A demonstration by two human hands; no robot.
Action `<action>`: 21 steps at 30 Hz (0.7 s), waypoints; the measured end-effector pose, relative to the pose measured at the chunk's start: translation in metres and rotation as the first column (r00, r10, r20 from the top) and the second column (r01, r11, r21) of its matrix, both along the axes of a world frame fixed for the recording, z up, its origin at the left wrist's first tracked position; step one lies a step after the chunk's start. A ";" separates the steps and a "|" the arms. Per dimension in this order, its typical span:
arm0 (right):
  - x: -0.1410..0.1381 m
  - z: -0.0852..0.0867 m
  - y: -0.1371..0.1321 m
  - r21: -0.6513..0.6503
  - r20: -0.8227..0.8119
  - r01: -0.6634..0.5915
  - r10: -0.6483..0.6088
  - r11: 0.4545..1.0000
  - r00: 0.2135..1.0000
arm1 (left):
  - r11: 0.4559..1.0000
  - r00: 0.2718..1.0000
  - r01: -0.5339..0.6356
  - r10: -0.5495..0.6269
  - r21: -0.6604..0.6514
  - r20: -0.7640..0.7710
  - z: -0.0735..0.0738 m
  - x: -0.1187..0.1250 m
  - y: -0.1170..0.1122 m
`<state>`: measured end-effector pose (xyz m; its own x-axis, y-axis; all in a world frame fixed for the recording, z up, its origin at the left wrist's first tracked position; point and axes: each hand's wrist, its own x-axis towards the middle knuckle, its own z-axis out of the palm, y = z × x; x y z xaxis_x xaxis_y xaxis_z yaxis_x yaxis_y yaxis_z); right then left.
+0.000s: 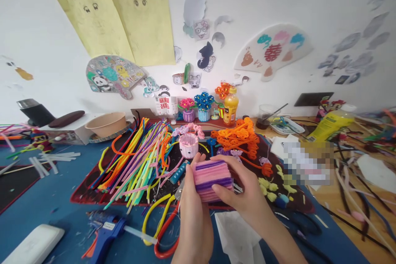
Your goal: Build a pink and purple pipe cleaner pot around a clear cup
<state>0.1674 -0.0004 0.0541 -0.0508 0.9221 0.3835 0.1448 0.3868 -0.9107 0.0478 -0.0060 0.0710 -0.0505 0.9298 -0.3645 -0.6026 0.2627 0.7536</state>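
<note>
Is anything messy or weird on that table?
Yes. The pipe cleaners lie in a loose, crisscrossed heap, some sliding off the dark mat onto the blue table. Small snipped bits dot the table near the blue glue gun. Both hands, left and right, hold a tidy pink-and-purple wrapped piece.

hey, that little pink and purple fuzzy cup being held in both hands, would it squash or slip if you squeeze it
The pink and purple fuzzy cup looks wound from pipe cleaners like the loose pipe cleaners beside it, so it probably gives a little under pressure. Its fuzzy surface likely grips well, so slipping seems unlikely. The left hand and right hand hold it with ease; probably light.
</note>
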 end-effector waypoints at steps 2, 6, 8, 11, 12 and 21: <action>-0.001 -0.001 -0.001 0.013 0.026 0.023 -0.024 1.000 0.999 | 1.000 1.000 -0.015 0.015 0.001 -0.018 -0.001 0.001 0.001; -0.008 -0.015 -0.005 -0.001 0.000 0.093 -0.093 0.996 0.996 | 0.999 0.990 0.022 -0.017 0.038 -0.142 -0.005 0.000 0.003; -0.013 -0.027 -0.008 -0.017 -0.043 0.160 -0.161 0.987 0.986 | 0.997 0.967 0.043 -0.027 0.058 -0.254 -0.006 -0.002 0.004; -0.020 -0.045 -0.014 -0.051 -0.172 0.208 -0.214 0.977 0.962 | 0.992 0.907 0.102 -0.060 0.079 -0.417 -0.006 -0.003 0.004; -0.022 -0.050 -0.017 -0.095 -0.230 0.225 -0.241 0.970 0.943 | 0.989 0.890 0.129 -0.080 0.078 -0.449 -0.004 -0.003 0.004; -0.025 -0.072 -0.036 -0.222 -0.556 0.106 -0.216 0.969 0.803 | 0.879 0.755 0.339 -0.041 0.335 -0.654 0.007 -0.009 -0.004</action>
<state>0.1420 -0.0362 -0.0175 0.2825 0.9503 0.1307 -0.3772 0.2354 -0.8957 0.0384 -0.0101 0.0783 0.0720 0.9926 0.0976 0.0570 -0.1017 0.9932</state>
